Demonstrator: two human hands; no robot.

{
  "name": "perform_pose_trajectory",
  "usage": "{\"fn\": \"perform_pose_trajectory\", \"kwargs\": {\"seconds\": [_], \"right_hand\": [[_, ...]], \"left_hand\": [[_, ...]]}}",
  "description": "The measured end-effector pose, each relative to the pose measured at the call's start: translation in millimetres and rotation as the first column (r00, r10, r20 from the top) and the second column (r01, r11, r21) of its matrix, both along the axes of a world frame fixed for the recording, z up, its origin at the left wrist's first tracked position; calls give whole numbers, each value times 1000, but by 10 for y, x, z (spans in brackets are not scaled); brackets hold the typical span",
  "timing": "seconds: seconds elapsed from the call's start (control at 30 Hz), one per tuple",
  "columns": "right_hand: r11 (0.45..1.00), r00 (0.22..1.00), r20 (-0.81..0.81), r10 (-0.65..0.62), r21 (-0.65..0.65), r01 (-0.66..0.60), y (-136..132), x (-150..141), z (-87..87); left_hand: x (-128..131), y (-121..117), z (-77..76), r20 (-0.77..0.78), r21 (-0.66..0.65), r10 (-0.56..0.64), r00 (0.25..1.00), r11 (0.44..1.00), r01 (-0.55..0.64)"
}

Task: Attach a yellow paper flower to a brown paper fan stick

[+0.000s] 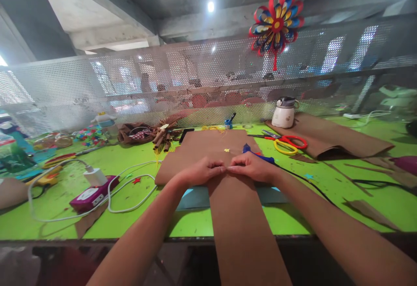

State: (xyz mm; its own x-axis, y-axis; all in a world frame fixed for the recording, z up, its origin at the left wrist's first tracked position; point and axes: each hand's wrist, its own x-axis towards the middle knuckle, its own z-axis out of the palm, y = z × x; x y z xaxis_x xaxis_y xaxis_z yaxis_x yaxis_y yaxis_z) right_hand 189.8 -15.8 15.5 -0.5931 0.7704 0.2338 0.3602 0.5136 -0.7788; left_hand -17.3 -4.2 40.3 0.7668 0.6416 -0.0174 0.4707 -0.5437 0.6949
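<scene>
A long strip of brown kraft paper runs from mid-table over the front edge towards me. At its far end my left hand and my right hand pinch the paper, their fingertips almost meeting. Beyond them a larger brown paper sheet lies flat, with a small yellowish piece on it. Beside my right hand lies a blue tool that looks like a glue gun, partly covered by the hand, with a black cord. A light blue flat thing shows beneath the paper.
Scissors with red and yellow handles, a white jug and folded brown paper are at right. Left are a purple power strip, a looping white cable and brown paper rolls. Perforated panels stand behind.
</scene>
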Motion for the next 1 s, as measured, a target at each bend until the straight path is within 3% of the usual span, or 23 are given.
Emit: {"fn": "perform_pose_trajectory", "kwargs": {"seconds": [0.2, 0.37, 0.53, 0.7, 0.87, 1.0], "right_hand": [[1000, 1000, -3, -6, -24, 6, 34, 16, -33], [998, 999, -26, -32, -61, 31, 10, 7, 4], [987, 990, -64, -122, -109, 114, -28, 29, 88], [987, 995, -64, -82, -141, 72, -9, 73, 83], [979, 995, -77, -68, -198, 52, 17, 90, 65], [968, 992, -108, -70, -248, 41, 23, 84, 55]], "left_hand": [[-33, -7, -41, 132, -252, -8, 991, 967, 42], [-22, 5, -61, 126, -276, 103, 987, 959, -65], [-32, -2, -34, 113, -194, 165, 980, 971, -141], [-33, -14, 19, 66, 12, 125, 990, 992, -126], [-3, -15, 48, 28, 270, 97, 995, 958, -101], [-9, -12, 60, 23, 307, 100, 995, 946, -102]]}}
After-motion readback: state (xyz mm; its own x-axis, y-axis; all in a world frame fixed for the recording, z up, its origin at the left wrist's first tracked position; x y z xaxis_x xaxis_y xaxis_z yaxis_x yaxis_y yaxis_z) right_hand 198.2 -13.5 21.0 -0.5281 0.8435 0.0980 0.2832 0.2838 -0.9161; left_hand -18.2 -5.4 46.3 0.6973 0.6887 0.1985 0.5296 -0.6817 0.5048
